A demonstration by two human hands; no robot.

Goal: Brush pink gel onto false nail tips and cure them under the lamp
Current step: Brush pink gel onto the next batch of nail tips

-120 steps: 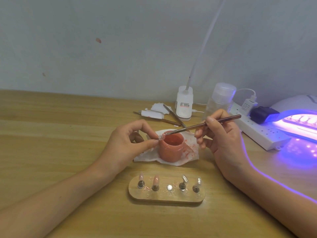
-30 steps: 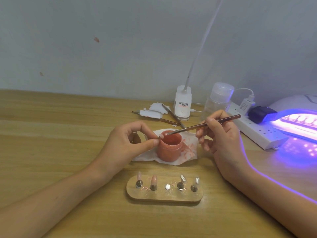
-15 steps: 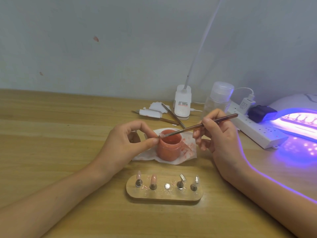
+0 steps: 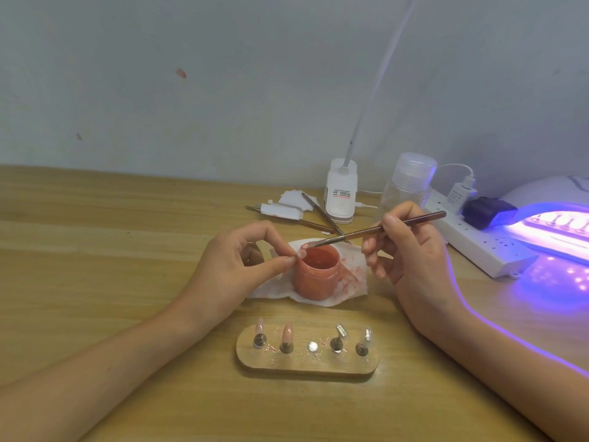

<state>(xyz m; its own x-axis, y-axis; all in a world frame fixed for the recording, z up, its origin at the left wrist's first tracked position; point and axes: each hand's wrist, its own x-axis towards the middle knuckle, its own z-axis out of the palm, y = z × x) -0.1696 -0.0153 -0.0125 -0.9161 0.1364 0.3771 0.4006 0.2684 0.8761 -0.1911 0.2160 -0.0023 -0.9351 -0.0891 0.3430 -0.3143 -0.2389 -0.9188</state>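
**A:** What is the left hand doing?

**B:** The left hand (image 4: 236, 266) is pinching a small nail tip (image 4: 301, 250) between thumb and forefinger. It is holding the tip just over the rim of the pink gel jar (image 4: 317, 272), right at its own fingertips.

**A:** And the right?

**B:** The right hand (image 4: 404, 247) is gripping a thin brush (image 4: 376, 231) like a pen, with its fingers closed round the shaft. The bristle end is reaching out to that hand's left and is meeting the pinched tip.

**A:** Where is the jar sitting?

**B:** It is standing open between the two hands on a pink-smeared tissue (image 4: 274, 287), which is spreading out under the left hand's fingers.

**A:** Where are the other tips?

**B:** A wooden holder (image 4: 307, 362) is lying on the table (image 4: 95, 250), nearer the person than both hands. Two pink tips (image 4: 287, 331) are standing at the end nearer the left wrist. Two clear tips (image 4: 340, 331) are standing at the end nearer the right wrist, and a bare metal stud (image 4: 312, 347) is sitting between the pairs.

**A:** And the lamp?

**B:** The curing lamp (image 4: 554, 224) is glowing violet well to the right of the right hand. Small shapes are showing inside it, too blurred to tell. A white power strip (image 4: 475, 247) is lying between that hand and the lamp. Beyond the hands, spare brushes (image 4: 322, 215) are lying near a clear bottle (image 4: 409, 183).
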